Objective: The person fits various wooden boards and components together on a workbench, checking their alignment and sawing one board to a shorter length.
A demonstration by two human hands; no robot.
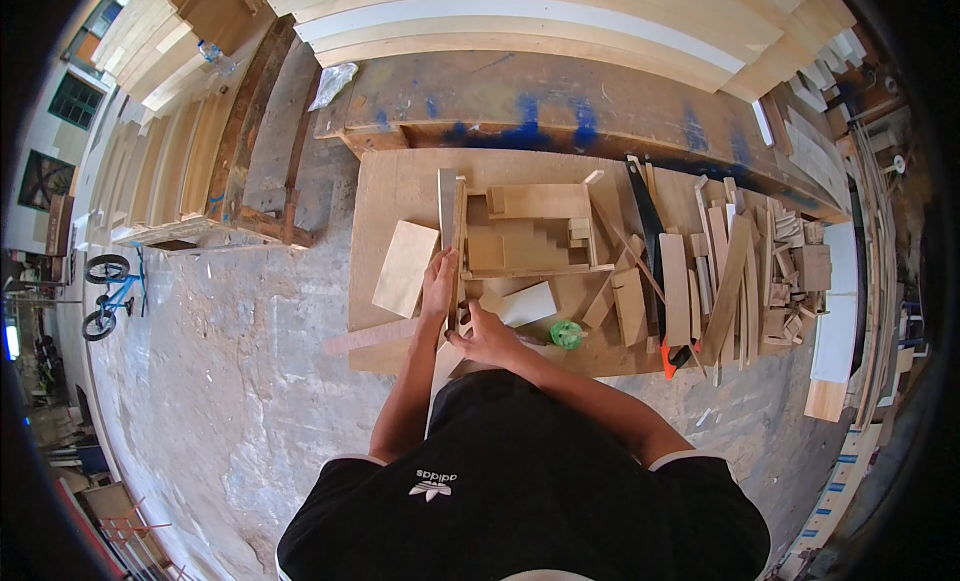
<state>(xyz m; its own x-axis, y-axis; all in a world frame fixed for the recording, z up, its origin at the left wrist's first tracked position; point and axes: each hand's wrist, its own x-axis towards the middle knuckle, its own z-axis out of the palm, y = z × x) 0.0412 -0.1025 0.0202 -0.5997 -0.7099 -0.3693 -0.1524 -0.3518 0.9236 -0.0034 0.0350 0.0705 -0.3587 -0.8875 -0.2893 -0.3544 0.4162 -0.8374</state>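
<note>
On the worktable lies an open rectangular wooden frame (545, 274) with smaller pieces of wood inside it. A long narrow wooden board (460, 216) stands along its left side. My left hand (437, 284) is closed around the board's lower half, fingers on its left face. Close to me, my right hand (487, 335) is closed at the board's near end, its thumb and fingers apart around the edge. Part of that grip is hidden by the hand itself. A pale strip (446, 196) lies beside the board, and a flat wooden block (406, 269) sits left of my left hand.
Right of the frame are a handsaw (648, 216) with an orange-and-black handle, a green container (566, 334), and many offcuts (735, 281). A paint-stained bench (520, 101) borders the plywood tabletop (375, 181). Stacked boards (180, 161) stand at left, near a blue bicycle (117, 293).
</note>
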